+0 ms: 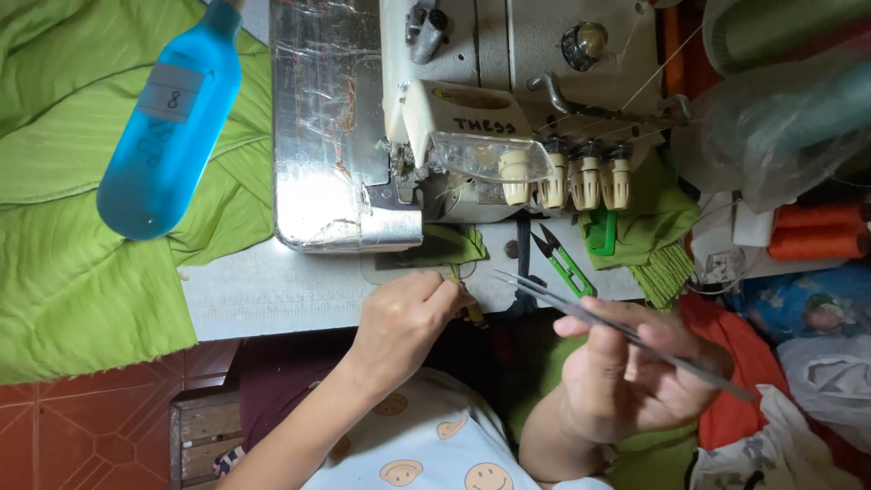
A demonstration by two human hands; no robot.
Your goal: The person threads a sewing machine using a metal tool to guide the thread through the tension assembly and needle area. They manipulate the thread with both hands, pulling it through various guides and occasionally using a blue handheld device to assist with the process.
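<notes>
Steel tweezers [626, 338], long, thin and grey, lie pinched in the right hand [635, 372], tips pointing up-left beyond the fingers. Left of them, the left hand [404, 322] nips a small olive thread end [458, 283] at the table edge [272, 299], below the sewing machine [381, 118].
</notes>
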